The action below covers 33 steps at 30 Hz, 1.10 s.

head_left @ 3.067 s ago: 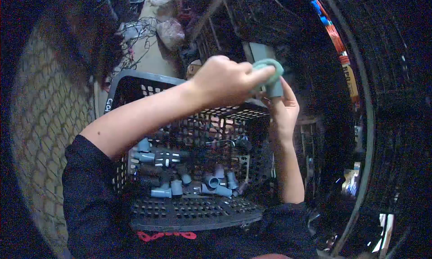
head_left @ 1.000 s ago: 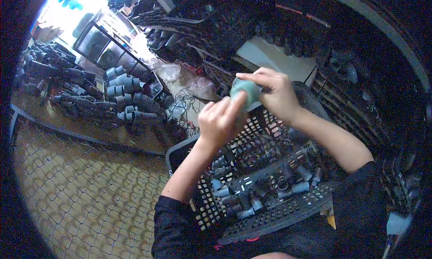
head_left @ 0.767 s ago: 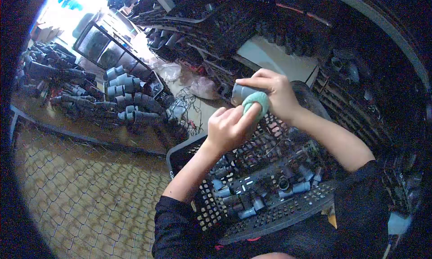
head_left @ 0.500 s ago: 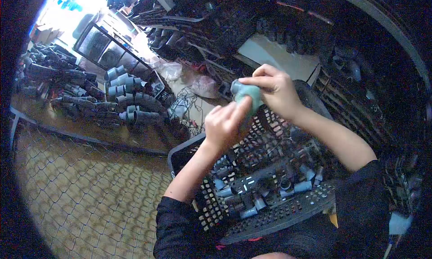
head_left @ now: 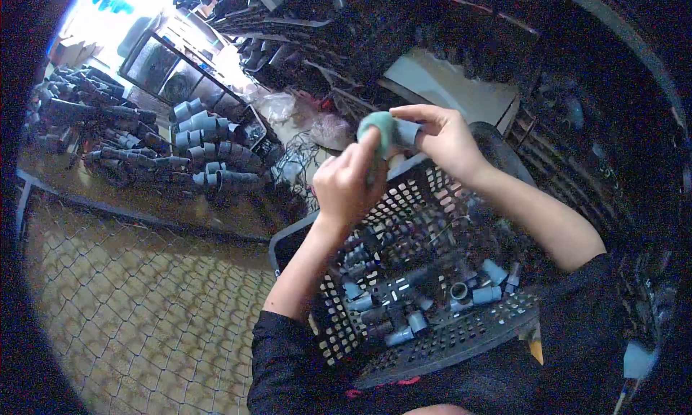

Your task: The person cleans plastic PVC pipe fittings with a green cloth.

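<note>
Above the basket, my right hand (head_left: 448,143) is closed on a grey plastic pipe fitting (head_left: 408,132). Beside it my left hand (head_left: 349,181) grips a green cloth or scouring pad (head_left: 375,129), which touches the near end of the fitting; its exact kind is hard to make out. A black perforated plastic basket (head_left: 440,350) stands below both hands. Inside it lie several grey pipe fittings (head_left: 486,294), some on their sides and one with its round mouth facing up. My fingers partly cover the fitting and the pad.
On the left, a brown table (head_left: 144,199) bears many stacked grey pipe fittings (head_left: 205,137). A chain-link mesh (head_left: 144,300) covers the lower left. Plastic bags (head_left: 331,130) and tangled dark strands lie beyond the basket, and a pale board (head_left: 447,87) sits behind my right hand.
The green pad has moved left, off the fitting's middle to its end, with my left hand. More of the grey fitting now shows between the pad and my right hand.
</note>
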Available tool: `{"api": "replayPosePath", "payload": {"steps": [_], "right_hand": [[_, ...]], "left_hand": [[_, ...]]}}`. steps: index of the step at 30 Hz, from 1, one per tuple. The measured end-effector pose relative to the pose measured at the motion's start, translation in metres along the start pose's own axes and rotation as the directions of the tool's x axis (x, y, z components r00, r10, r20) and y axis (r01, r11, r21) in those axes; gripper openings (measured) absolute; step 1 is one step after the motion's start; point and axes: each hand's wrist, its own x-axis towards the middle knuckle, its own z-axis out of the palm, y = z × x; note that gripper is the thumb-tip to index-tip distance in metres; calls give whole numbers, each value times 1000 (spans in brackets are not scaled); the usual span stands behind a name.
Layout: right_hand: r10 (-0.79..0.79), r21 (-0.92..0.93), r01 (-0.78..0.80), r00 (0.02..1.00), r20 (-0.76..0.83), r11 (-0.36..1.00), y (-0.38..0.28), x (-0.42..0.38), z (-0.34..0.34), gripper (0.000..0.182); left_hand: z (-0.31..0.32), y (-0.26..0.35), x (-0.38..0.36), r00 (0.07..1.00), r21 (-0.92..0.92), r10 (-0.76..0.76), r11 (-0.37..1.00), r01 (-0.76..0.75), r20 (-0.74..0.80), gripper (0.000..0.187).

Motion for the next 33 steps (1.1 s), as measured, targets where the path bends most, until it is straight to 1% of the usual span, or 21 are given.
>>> {"api": "replayPosePath", "payload": {"steps": [2, 5, 6, 9, 10, 11, 12, 14, 15, 16, 18, 19, 21, 23, 24, 25, 26, 28, 30, 31, 33], "right_hand": [[22, -123, -20, 1000, 15, 992, -2, 0, -4, 27], [-79, -92, 82, 996, 36, 992, 3, 0, 1, 27], [-114, -82, 117, 993, 36, 990, 4, -1, 3, 27], [-57, -101, 58, 998, 14, 993, 4, -2, 3, 26], [-42, -109, 41, 999, -7, 993, 4, -2, 3, 26], [3, -166, -8, 1000, -31, 986, 0, -2, 1, 26], [-13, -136, 10, 1000, -24, 991, 0, -2, 2, 26], [-46, -81, 45, 999, -12, 996, 0, -1, 1, 27], [-131, -261, 129, 991, 11, 957, 4, 1, -2, 33], [-124, -170, 119, 992, -24, 978, 8, 1, 0, 34], [-100, 17, 102, 991, -89, 995, 16, 1, 5, 38], [-40, 34, 44, 994, -104, 998, 15, 1, 6, 41], [-5, -64, 1, 998, -60, 998, 8, -1, 3, 40], [5, -176, -13, 999, -47, 984, 4, -1, 4, 40], [-133, -294, 124, 991, -12, 948, 2, -3, 4, 40], [-264, -404, 257, 964, 40, 878, -5, -5, 5, 40], [-383, -500, 383, 917, 109, 777, -10, -6, 7, 41], [-437, -471, 420, 896, 79, 776, -11, -5, 12, 33], [-491, -420, 463, 870, 48, 780, -12, -5, 17, 28], [-467, -434, 438, 883, 45, 787, -10, -5, 17, 27], [-418, -463, 387, 907, 39, 797, -6, -5, 13, 24]], "left_hand": [[-6, -1, -3, 995, -5, -33, 999, 34, 89, 48], [-4, 16, -7, 983, -78, 150, 987, -142, 104, 45], [-6, 20, -7, 962, 7, 219, 975, -223, 161, 43], [-8, 10, -2, 985, 0, 106, 994, -107, 137, 47], [-2, 2, -1, 997, -13, 71, 997, -71, 43, 49], [1, -2, -3, 1000, -13, 24, 1000, -23, 19, 50], [4, -4, -5, 1000, -14, -23, 1000, 23, -8, 51], [2, 4, -8, 998, 24, 48, 999, -49, 29, 50], [1, 11, -9, 994, -22, 81, 997, -80, 76, 48], [-1, 17, -6, 987, 21, 147, 989, -148, 72, 46], [-10, 20, -1, 983, 137, 116, 981, -136, 143, 43], [-8, 16, -1, 993, 104, 25, 994, -37, 114, 44], [-3, 6, -2, 987, 81, -135, 989, 128, 92, 48], [-2, 7, -8, 994, 32, -26, 999, 23, 107, 48], [-2, 10, -11, 993, 5, 30, 1000, -30, 112, 49], [-7, 18, -9, 985, 29, 122, 992, -127, 119, 40], [-7, 20, -8, 964, 83, 253, 962, -260, 82, 39], [-15, 24, 0, 980, 21, 192, 981, -194, 59, 39], [-16, 13, 2, 990, 70, 129, 989, -133, 49, 40], [-10, 8, 1, 998, 62, 60, 996, -62, 27, 41], [-6, 7, -5, 993, 23, 107, 994, -108, 48, 43]]}}
